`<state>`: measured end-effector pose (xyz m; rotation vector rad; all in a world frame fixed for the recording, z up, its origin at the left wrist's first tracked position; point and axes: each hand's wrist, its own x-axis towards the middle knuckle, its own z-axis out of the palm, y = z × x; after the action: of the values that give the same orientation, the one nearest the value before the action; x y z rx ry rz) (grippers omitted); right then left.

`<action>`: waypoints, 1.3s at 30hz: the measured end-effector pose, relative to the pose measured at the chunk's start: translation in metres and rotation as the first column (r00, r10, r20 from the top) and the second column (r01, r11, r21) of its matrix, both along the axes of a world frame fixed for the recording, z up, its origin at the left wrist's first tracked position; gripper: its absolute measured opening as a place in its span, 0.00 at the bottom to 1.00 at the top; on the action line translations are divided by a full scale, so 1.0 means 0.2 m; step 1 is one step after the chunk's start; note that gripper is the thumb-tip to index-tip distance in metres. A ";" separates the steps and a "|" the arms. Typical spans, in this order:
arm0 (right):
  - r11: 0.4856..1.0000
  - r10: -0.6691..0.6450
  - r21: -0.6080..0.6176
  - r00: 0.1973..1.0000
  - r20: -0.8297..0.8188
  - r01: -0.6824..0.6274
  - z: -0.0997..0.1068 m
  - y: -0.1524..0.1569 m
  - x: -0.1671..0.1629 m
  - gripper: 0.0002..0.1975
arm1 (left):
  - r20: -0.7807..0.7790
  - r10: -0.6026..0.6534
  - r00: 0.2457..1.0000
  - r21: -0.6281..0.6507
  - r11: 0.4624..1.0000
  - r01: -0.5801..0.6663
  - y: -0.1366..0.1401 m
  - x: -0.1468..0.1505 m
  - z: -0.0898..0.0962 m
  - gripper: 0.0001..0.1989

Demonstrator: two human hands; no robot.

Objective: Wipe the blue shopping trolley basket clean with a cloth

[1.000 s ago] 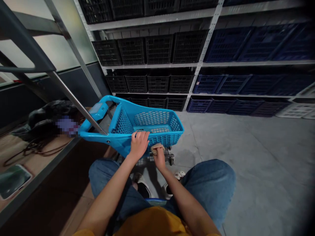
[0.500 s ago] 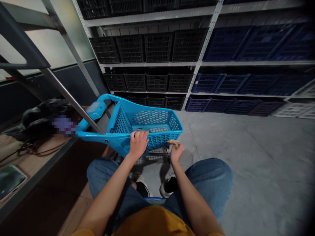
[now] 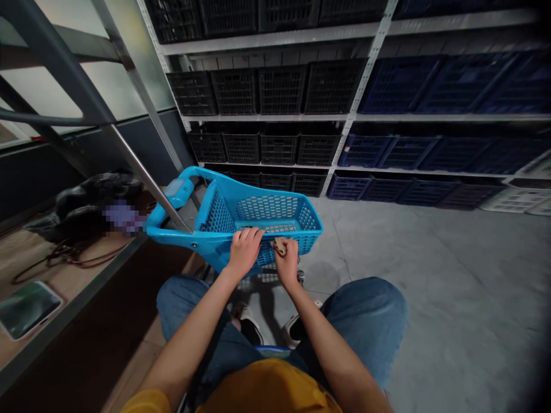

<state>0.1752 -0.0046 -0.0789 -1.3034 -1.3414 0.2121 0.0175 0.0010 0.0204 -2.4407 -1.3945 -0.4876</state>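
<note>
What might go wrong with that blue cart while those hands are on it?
The crumpled tan cloth in the right hand might snag on the holes in the blue plastic shopping cart. The cart has a small dark wheel underneath, so it could roll if pushed hard, though the left hand rests on its near rim. If bumped, the flat rectangular phone might slip off, being near the wooden bench's edge.

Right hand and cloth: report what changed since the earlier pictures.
Holding the tan cloth, the right hand went right along the blue basket, then back left, nearer the left hand, which stays on the rim. Nothing was let go.
</note>
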 end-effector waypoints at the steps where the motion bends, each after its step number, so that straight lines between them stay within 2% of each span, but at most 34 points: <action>1: 0.999 -0.004 0.035 0.999 0.032 0.002 0.07 0.01 0.00 0.08 | -0.006 -0.011 1.000 0.008 1.000 0.011 0.00 -0.01 0.00 0.21; 4: 0.995 -0.067 0.084 0.986 0.151 0.055 0.19 0.04 0.00 0.10 | -0.011 0.013 1.000 0.040 0.999 -0.012 -0.01 -0.10 0.04 0.23; 6: 0.992 -0.109 0.085 0.971 0.213 0.093 0.21 0.04 0.01 0.09 | -0.003 0.061 0.998 0.060 0.996 -0.061 -0.02 -0.20 0.08 0.21; 8: 0.994 -0.089 0.087 0.961 0.261 0.068 0.21 0.04 0.01 0.08 | -0.033 0.057 0.998 0.059 0.997 -0.055 -0.04 -0.30 0.12 0.20; 11: 0.996 0.025 0.067 0.931 0.365 -0.053 0.23 0.04 -0.03 0.12 | -0.055 0.082 0.995 0.079 0.994 -0.078 -0.07 -0.42 0.18 0.19; 14: 0.980 0.175 0.005 0.872 0.457 -0.199 0.29 0.05 -0.14 0.17 | -0.039 0.137 0.990 0.098 0.986 -0.133 -0.09 -0.48 0.22 0.18; 17: 0.919 0.360 -0.046 0.788 0.499 -0.391 0.36 0.07 -0.26 0.19 | -0.049 0.149 0.988 0.085 0.986 -0.145 -0.09 -0.49 0.22 0.16; 19: 0.888 0.420 -0.071 0.739 0.527 -0.454 0.39 0.08 -0.30 0.19 | -0.051 0.151 0.987 0.082 0.986 -0.146 -0.09 -0.48 0.22 0.15; 21: 0.894 0.412 -0.099 0.715 0.565 -0.437 0.38 0.10 -0.26 0.18 | -0.049 0.145 0.988 0.084 0.986 -0.141 -0.08 -0.48 0.21 0.14; 24: 0.933 0.340 -0.133 0.698 0.630 -0.334 0.34 0.12 -0.09 0.14 | -0.048 0.132 0.990 0.090 0.988 -0.127 -0.08 -0.48 0.21 0.15; 27: 0.974 0.223 -0.123 0.722 0.655 -0.189 0.30 0.15 0.12 0.10 | -0.038 0.129 0.991 0.097 0.987 -0.125 -0.08 -0.48 0.20 0.15; 29: 0.989 0.146 -0.109 0.755 0.639 -0.100 0.28 0.16 0.18 0.07 | -0.023 0.137 0.990 0.103 0.986 -0.134 -0.07 -0.46 0.20 0.14; 32: 0.994 0.100 -0.093 0.792 0.602 -0.054 0.30 0.16 0.10 0.05 | -0.007 0.150 0.989 0.110 0.983 -0.148 -0.04 -0.42 0.20 0.13; 36: 0.976 0.199 -0.059 0.755 0.624 -0.209 0.39 0.15 -0.18 0.04 | -0.026 0.152 0.988 0.115 0.982 -0.148 -0.01 -0.35 0.21 0.13; 39: 0.963 0.226 -0.041 0.710 0.667 -0.267 0.44 0.15 -0.26 0.03 | -0.027 0.148 0.989 0.122 0.982 -0.143 0.01 -0.29 0.21 0.14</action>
<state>0.1234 0.0258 0.0099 -1.1849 -2.1301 -0.1392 -0.0405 0.0021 0.0620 -2.2232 -1.4715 -0.4759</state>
